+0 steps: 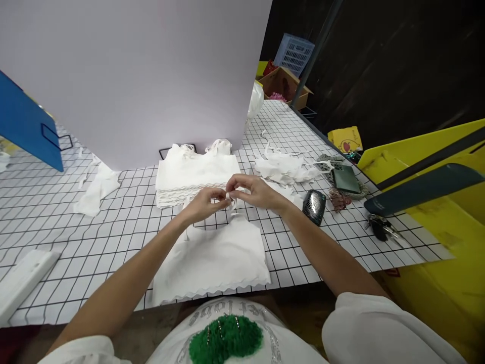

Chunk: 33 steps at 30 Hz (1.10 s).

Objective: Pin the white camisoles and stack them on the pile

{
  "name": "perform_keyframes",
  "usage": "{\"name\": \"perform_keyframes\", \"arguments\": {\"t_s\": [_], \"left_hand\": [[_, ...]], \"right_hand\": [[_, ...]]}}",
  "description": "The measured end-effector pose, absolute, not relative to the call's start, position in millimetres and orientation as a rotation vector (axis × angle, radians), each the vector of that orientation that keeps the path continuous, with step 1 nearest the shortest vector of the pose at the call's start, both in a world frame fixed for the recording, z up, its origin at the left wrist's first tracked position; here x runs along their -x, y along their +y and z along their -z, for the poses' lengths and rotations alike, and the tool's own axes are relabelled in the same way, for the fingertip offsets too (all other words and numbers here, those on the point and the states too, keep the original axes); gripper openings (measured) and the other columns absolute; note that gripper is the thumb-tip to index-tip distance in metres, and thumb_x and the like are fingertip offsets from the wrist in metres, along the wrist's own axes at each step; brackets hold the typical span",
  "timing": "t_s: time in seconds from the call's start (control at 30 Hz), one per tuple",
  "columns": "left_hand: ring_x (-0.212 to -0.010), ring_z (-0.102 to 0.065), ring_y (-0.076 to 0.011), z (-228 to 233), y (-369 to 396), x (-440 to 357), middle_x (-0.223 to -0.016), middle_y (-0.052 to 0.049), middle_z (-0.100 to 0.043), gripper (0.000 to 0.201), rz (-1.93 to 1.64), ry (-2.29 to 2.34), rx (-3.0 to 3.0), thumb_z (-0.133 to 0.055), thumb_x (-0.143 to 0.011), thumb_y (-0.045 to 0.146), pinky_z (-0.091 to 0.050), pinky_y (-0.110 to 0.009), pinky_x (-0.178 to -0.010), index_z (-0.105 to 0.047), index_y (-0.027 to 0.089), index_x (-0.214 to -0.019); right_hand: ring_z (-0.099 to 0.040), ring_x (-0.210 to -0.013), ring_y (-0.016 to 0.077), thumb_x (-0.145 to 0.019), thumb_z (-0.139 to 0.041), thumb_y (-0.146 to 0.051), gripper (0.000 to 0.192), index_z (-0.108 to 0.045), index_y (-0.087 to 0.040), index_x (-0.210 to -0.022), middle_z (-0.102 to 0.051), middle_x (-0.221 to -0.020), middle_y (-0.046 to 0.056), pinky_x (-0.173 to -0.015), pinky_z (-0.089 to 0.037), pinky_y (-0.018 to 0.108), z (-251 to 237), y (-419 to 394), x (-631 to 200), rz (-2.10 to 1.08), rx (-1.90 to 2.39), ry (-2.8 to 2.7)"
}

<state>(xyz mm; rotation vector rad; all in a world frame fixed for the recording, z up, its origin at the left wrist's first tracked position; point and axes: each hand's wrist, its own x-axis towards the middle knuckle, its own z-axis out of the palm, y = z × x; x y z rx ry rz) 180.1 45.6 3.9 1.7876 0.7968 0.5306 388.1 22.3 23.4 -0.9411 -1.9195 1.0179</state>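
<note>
White top (212,260): both hands' fingers (226,197) pinch its strap.

Two hands (206,203) (253,192), one flat top (212,260)

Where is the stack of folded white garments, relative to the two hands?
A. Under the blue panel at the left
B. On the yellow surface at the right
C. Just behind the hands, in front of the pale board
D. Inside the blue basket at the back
C. The stack of folded white garments lies on the grid-patterned table just beyond the left hand and right hand, before the pale board.
</note>
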Motion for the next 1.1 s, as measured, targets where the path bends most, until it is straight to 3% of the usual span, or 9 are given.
{"name": "perform_keyframes", "arguments": {"t_s": [0.13,0.3,0.43,0.6,0.7,0.77,0.83,1.0,1.1], "left_hand": [[-0.091,-0.068,-0.0222,-7.4,21.5,-172.3,-0.092,-0.008,-0.072,0.032,-0.585,0.827,-1.595,-0.068,-0.087,0.049,-0.053,-0.035,-0.083,-0.07,0.017,-0.086],[-0.086,-0.067,-0.0201,-24.0,-1.2,-150.1,-0.084,-0.006,-0.071,0.031,-0.563,0.839,-1.535,-0.067,-0.089,0.046,-0.052,-0.033,-0.082,-0.067,0.017,-0.078],[-0.078,-0.064,-0.0176,-28.3,-21.7,-129.0,-0.079,-0.004,-0.068,0.028,-0.345,0.791,-1.448,-0.067,-0.09,0.046,-0.052,-0.033,-0.08,-0.07,0.017,-0.087],[-0.067,-0.056,-0.0151,-7.7,-55.3,-124.3,-0.074,0.0,-0.061,0.047,-0.211,0.886,-1.333,-0.062,-0.092,0.053,-0.045,-0.027,-0.06,-0.058,0.022,-0.127],[-0.094,-0.064,-0.0233,6.7,-60.3,-136.7,-0.102,-0.008,-0.068,0.048,-0.312,1.02,-1.498,-0.066,-0.088,0.054,-0.052,-0.037,-0.081,-0.06,0.022,-0.123],[-0.123,-0.056,-0.0283,13.2,-53.4,-148.8,-0.134,-0.012,-0.06,0.051,-0.499,1.066,-1.599,-0.07,-0.086,0.05,-0.046,-0.044,-0.102,-0.056,0.024,-0.128],[-0.13,-0.052,-0.029,17.1,-41.4,-160.8,-0.141,-0.013,-0.056,0.058,-0.607,1.019,-1.573,-0.072,-0.086,0.047,-0.043,-0.047,-0.108,-0.052,0.025,-0.135],[-0.085,-0.067,-0.0212,19.3,-22.2,-172.3,-0.079,-0.006,-0.068,0.038,-0.516,0.888,-1.269,-0.07,-0.085,0.053,-0.052,-0.041,-0.093,-0.07,0.015,-0.091],[-0.074,-0.066,-0.018,16.0,-26.0,-166.3,-0.07,-0.002,-0.064,0.041,-0.493,0.911,-1.154,-0.071,-0.083,0.057,-0.054,-0.035,-0.081,-0.072,0.016,-0.087]], "right_hand": [[-0.062,-0.108,0.0199,-0.096,-0.057,-0.047,0.03,-0.067,-0.021,-0.105,-0.068,-0.108,0.005,-0.099,-0.047,0.039,-6.4,16.6,-385.5,-1.29,0.911,-1.745],[-0.058,-0.08,0.0166,-0.099,-0.044,-0.063,0.057,-0.069,-0.016,-0.078,-0.058,-0.069,0.001,-0.086,-0.045,0.035,8.8,13.9,-382.4,-1.601,0.929,-1.873],[-0.048,-0.068,0.0126,-0.095,-0.055,-0.058,0.048,-0.074,-0.015,-0.084,-0.056,-0.07,0.0,-0.069,-0.04,0.029,7.9,16.9,-394.9,-1.486,0.977,-1.897],[-0.058,-0.084,0.0157,-0.09,-0.068,-0.041,0.025,-0.076,-0.018,-0.094,-0.068,-0.088,0.004,-0.079,-0.044,0.031,12.4,17.0,-409.0,-1.384,0.917,-1.99],[-0.061,-0.088,0.0168,-0.09,-0.068,-0.038,0.023,-0.075,-0.017,-0.096,-0.07,-0.092,0.005,-0.082,-0.048,0.033,14.1,13.7,-407.8,-1.387,0.887,-1.98],[-0.063,-0.085,0.0158,-0.091,-0.067,-0.037,0.023,-0.073,-0.017,-0.099,-0.071,-0.093,0.005,-0.081,-0.05,0.033,12.6,12.0,-403.5,-1.427,0.86,-1.987],[-0.063,-0.082,0.0144,-0.091,-0.066,-0.036,0.022,-0.071,-0.017,-0.101,-0.07,-0.094,0.004,-0.08,-0.052,0.032,9.7,11.6,-398.5,-1.484,0.83,-1.975],[-0.06,-0.08,0.0135,-0.097,-0.055,-0.039,0.026,-0.069,-0.016,-0.098,-0.067,-0.093,0.004,-0.078,-0.052,0.031,4.1,15.6,-397.2,-1.525,0.915,-1.864],[-0.059,-0.082,0.0147,-0.1,-0.048,-0.04,0.032,-0.07,-0.016,-0.101,-0.063,-0.082,0.002,-0.083,-0.049,0.032,6.1,18.7,-404.9,-1.481,0.984,-1.885]]}}
